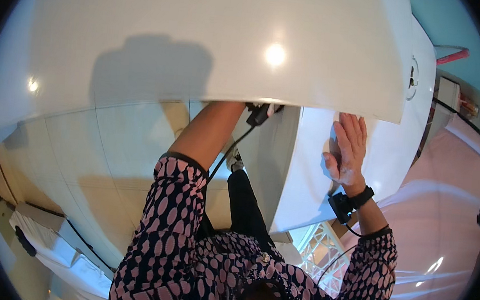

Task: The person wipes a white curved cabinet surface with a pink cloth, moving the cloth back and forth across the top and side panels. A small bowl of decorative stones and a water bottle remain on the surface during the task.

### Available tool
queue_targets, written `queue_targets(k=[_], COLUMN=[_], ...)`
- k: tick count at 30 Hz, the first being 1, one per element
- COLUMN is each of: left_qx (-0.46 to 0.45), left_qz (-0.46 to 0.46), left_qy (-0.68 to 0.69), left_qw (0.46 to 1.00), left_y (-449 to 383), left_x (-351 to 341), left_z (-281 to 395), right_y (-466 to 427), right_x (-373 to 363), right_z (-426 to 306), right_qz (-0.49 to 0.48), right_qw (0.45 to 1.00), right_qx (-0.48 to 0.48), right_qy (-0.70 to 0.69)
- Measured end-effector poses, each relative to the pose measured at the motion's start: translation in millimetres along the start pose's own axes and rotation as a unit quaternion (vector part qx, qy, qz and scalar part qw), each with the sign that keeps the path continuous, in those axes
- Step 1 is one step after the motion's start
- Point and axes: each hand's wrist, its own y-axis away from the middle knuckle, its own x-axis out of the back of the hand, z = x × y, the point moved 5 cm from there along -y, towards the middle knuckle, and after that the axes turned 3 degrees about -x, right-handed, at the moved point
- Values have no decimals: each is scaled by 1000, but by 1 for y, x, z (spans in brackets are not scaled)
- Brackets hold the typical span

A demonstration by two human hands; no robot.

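A broad glossy white panel (pixel 249 32) fills the upper view, with light reflections and a dark shadow on it. My left forearm reaches under its near edge, and the left hand is hidden there. At that wrist a small black device (pixel 258 114) with a cable shows just below the edge. My right hand (pixel 350 148) lies against a lower white panel (pixel 304 189), fingers extended and thumb apart, holding nothing. Its fingertips are near the upper panel's edge. A black strap with a box-shaped device (pixel 340 208) circles the right wrist.
Pale floor tiles (pixel 96 147) lie to the left. At right, pink fabric (pixel 441 174) drapes beside the panels. A white lattice-sided object (pixel 323 249) stands below my right arm. White fabric (pixel 51 236) covers something at lower left. A red-handled object (pixel 452 56) sticks out at far right.
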Motion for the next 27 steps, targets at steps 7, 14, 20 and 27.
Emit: queue_targets(k=[7,14,20,27], left_qx=[10,21,221,236], left_qz=[12,107,94,71], left_qy=[10,-1,34,41], left_qw=[1000,994,970,968], left_y=[15,31,124,122], left_x=[39,21,-47,-65], left_z=[-3,-29,-206,-204], right_y=[19,22,18,21], right_x=[54,113,54,35], right_z=[-24,-46,-19,-13], right_qz=[16,76,21,0], right_qw=[999,995,997,996], right_qx=[-24,-22,-47,-63], right_qy=[30,60,63,56])
